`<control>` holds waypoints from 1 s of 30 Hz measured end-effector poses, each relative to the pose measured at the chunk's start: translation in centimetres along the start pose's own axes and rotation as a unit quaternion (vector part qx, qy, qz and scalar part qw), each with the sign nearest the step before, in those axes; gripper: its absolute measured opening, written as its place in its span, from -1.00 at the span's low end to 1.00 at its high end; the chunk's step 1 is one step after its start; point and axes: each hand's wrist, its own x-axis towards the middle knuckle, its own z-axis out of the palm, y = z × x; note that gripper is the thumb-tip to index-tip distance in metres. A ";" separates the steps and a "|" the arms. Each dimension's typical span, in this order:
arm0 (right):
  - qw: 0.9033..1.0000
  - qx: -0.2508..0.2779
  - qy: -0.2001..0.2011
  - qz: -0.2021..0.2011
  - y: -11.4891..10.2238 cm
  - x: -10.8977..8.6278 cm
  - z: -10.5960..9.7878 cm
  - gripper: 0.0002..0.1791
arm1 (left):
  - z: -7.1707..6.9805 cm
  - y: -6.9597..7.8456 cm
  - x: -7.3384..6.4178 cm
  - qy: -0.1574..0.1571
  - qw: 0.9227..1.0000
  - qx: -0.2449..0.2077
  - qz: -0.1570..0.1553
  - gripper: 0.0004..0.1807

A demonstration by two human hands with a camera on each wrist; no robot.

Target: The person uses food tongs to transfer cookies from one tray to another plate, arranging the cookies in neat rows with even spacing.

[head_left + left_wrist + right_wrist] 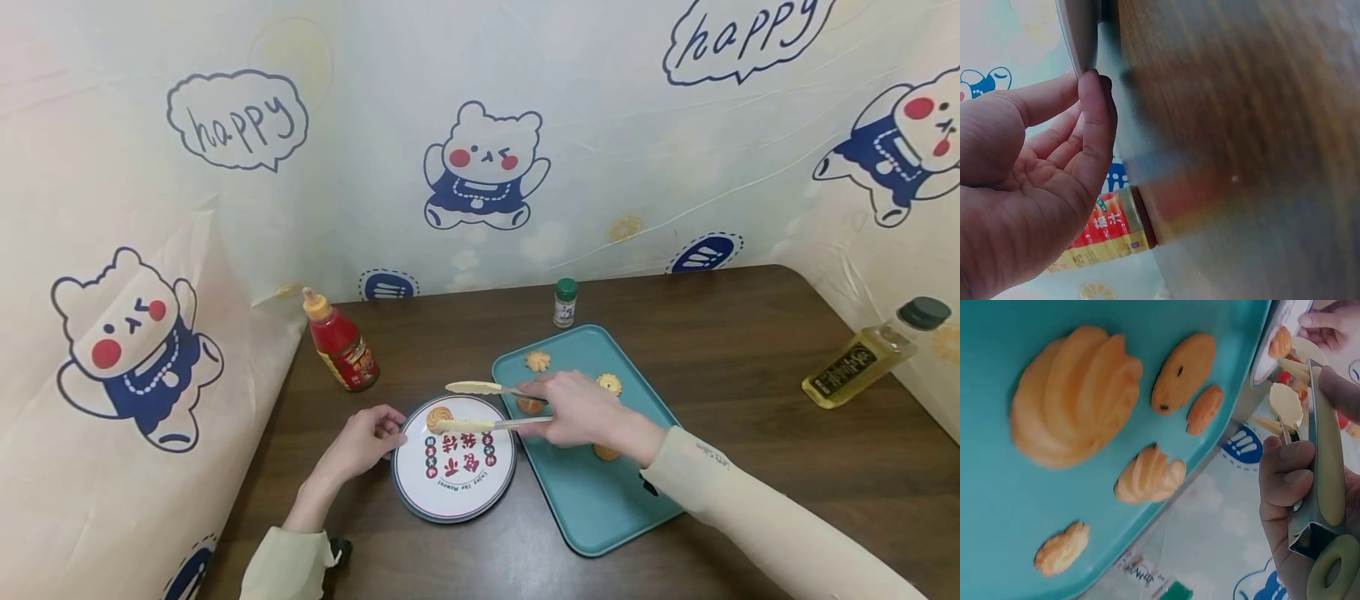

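My left hand point(360, 446) pinches the left rim of a white plate point(459, 493) with red and dark lettering; the left wrist view shows the thumb and fingertips at its edge point(1080, 37). One swirled cookie point(437, 417) lies on the plate's upper left. In my right hand point(576, 407) is a pair of tongs point(1330, 450) with pale yellow tips. The tips are spread apart over the plate, the nearer one overlapping the cookie in the head view. Several cookies lie on the teal tray point(581, 512), among them a large swirled cookie point(1075, 400) and an oval one point(1184, 374).
A red sauce bottle point(341, 346) with a yellow cap stands behind my left hand. Beyond the tray is a small green-capped shaker point(566, 303). An oil bottle point(858, 367) stands at the far right. A printed cloth point(360, 200) hangs around the wooden table point(750, 350).
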 end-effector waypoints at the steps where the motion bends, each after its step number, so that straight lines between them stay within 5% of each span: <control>1: 1.000 0.003 0.004 0.003 0.1 -0.2 -0.3 -0.34 | 0.0 0.0 0.0 0.000 1.000 0.000 0.000 -0.70; 11: 0.998 0.029 0.052 0.012 2.7 -2.5 -2.6 -0.32 | 0.0 0.0 0.0 -0.002 1.000 -0.001 0.002 -0.70; 30: 0.992 0.025 0.090 0.091 8.2 -8.4 -4.7 -0.23 | -0.1 0.0 0.0 -0.003 1.000 -0.002 0.004 -0.70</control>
